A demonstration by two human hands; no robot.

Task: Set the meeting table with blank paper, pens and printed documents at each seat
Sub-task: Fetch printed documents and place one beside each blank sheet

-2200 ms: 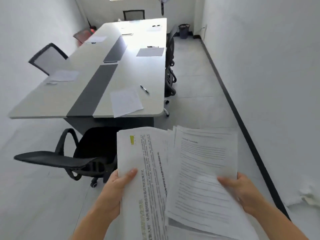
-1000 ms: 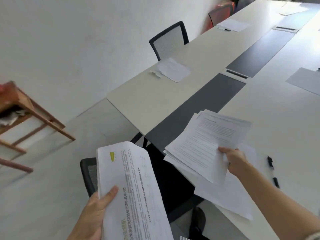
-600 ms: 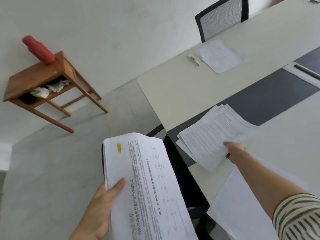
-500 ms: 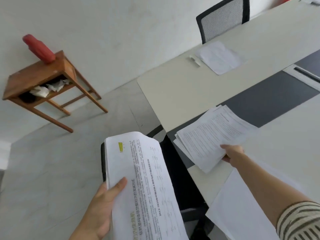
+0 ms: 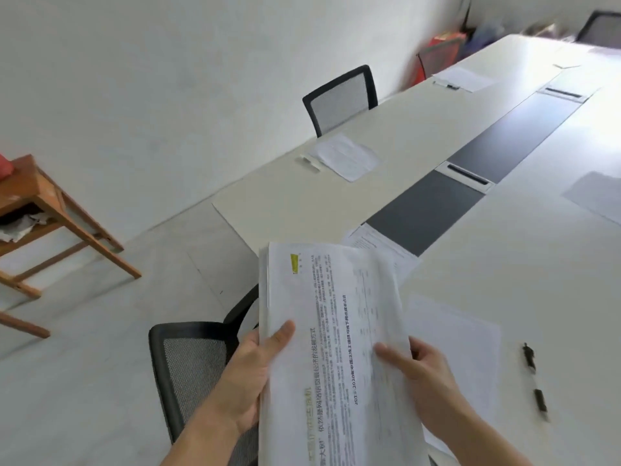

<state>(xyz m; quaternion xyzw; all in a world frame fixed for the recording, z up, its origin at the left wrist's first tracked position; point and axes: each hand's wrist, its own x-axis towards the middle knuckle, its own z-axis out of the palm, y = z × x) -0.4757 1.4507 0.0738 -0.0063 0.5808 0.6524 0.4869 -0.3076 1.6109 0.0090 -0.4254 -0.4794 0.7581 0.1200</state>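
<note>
1. White printed documents (image 5: 336, 348), a thick stack with a yellow mark near the top of the first page, are held in the air over the near end of the meeting table (image 5: 521, 270).
2. The stack's left edge is clamped by the left hand (image 5: 248, 375), with the thumb laid across the top page and the fingers hidden beneath.
3. Its right edge is pinched by the right hand (image 5: 423, 375), which is blurred, with the thumb pressed on the page.
4. A blank sheet (image 5: 463, 344) is seen at the nearest seat, partly hidden by the stack, and a black pen (image 5: 534, 378) is laid near its right side.
5. A single printed sheet (image 5: 379, 243) is laid at the table's end, touching the dark centre strip (image 5: 426, 213).
6. A second sheet (image 5: 346, 158) with a pale pen (image 5: 311, 163) just beside it is placed before a mesh chair (image 5: 339, 99).
7. Crumpled paper (image 5: 20, 225) is held in the shelf of the wooden side table (image 5: 43, 196).
</note>
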